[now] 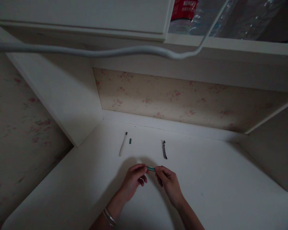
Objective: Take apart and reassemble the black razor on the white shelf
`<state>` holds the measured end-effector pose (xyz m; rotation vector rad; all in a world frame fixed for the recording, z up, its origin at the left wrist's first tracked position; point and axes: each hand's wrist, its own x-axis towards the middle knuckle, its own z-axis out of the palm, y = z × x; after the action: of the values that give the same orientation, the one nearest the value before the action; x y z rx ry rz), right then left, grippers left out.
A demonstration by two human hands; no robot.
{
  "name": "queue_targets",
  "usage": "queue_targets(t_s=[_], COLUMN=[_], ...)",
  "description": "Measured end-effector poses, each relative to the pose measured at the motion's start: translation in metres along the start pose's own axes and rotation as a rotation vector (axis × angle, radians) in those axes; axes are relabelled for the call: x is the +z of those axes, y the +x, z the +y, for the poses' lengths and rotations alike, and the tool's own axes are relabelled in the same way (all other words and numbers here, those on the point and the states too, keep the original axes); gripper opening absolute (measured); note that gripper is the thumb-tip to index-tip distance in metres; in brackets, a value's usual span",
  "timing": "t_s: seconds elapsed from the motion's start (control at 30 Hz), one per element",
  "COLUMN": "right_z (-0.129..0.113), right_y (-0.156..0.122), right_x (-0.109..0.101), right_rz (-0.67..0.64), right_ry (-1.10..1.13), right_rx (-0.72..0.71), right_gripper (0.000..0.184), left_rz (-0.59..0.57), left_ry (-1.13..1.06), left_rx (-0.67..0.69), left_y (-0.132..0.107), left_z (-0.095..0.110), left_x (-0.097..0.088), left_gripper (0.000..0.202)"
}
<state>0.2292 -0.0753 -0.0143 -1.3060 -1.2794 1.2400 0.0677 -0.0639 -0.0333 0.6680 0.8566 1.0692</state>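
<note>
Between my two hands, a small green-and-dark razor cartridge (151,169) is held level above the white tabletop. My left hand (134,179) pinches its left end between thumb and fingertips, the other fingers curled below. The right end is pinched by my right hand (168,182). A similar small green-and-dark piece (130,141) lies on the table beyond my left hand. Just left of it is a white toothbrush (123,144) with a dark head. Farther right, a slim black-and-silver razor (164,149) lies beyond my right hand.
The white tabletop (220,179) meets a low back ledge and flowered wallpaper (158,99). White side panels stand left and right. A pale cable (124,51) hangs across the view under a cabinet (81,16). Plastic bottles (183,14) stand on the upper right shelf.
</note>
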Motion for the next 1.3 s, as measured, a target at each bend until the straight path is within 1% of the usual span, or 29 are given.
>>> queue_targets(t_s=[0.17, 0.33, 0.43, 0.5, 0.53, 0.6, 0.67, 0.7, 0.77, 0.8, 0.9, 0.97, 1.03, 1.13, 1.3], right_z=[-0.002, 0.000, 0.002, 0.004, 0.005, 0.005, 0.005, 0.005, 0.005, 0.005, 0.006, 0.007, 0.008, 0.009, 0.011], right_y=[0.000, 0.001, 0.008, 0.018, 0.024, 0.037, 0.050, 0.055, 0.064, 0.068, 0.079, 0.087, 0.095, 0.105, 0.112], right_x=[0.000, 0.000, -0.002, -0.003, -0.002, 0.003, 0.014, 0.022, 0.042, 0.054, 0.091, 0.113, 0.130, 0.145, 0.148], right_rz=[0.012, 0.038, 0.023, 0.025, 0.029, 0.023, -0.021, -0.048, -0.105, -0.133, -0.208, -0.227, -0.234, -0.233, -0.236], right_ry=[-0.034, -0.113, -0.127, -0.154, -0.217, -0.426, -0.630, -0.696, -0.774, -0.818, -0.952, -1.029, -1.088, -1.137, -1.129], right_rx=[0.030, 0.000, -0.012, -0.013, -0.032, -0.107, -0.191, -0.221, -0.264, -0.291, -0.364, -0.384, -0.390, -0.394, -0.396], right_gripper=[0.039, 0.038, 0.040, 0.044, 0.046, 0.049, 0.043, 0.038, 0.025, 0.024, 0.036, 0.039, 0.041, 0.042, 0.025], left_rz=[0.007, 0.016, 0.036, 0.068, 0.088, 0.122, 0.140, 0.145, 0.148, 0.151, 0.171, 0.190, 0.207, 0.205, 0.177], left_ry=[0.028, 0.106, 0.118, 0.075, 0.043, -0.030, -0.102, -0.138, -0.202, -0.226, -0.279, -0.314, -0.345, -0.365, -0.361], left_rx=[0.015, 0.033, 0.066, 0.097, 0.110, 0.118, 0.115, 0.118, 0.133, 0.142, 0.164, 0.179, 0.199, 0.223, 0.207], left_y=[0.000, 0.000, 0.000, 0.000, -0.001, -0.001, -0.003, -0.003, -0.005, -0.005, -0.005, -0.005, -0.004, -0.004, -0.005], left_z=[0.002, 0.005, 0.007, 0.009, 0.010, 0.014, 0.017, 0.018, 0.020, 0.021, 0.021, 0.020, 0.020, 0.021, 0.024], left_x=[0.001, 0.001, 0.000, -0.001, -0.002, -0.003, -0.005, -0.006, -0.007, -0.008, -0.010, -0.011, -0.014, -0.016, -0.016], left_gripper=[0.032, 0.034, 0.034, 0.034, 0.033, 0.031, 0.028, 0.027, 0.025, 0.025, 0.023, 0.023, 0.024, 0.023, 0.022])
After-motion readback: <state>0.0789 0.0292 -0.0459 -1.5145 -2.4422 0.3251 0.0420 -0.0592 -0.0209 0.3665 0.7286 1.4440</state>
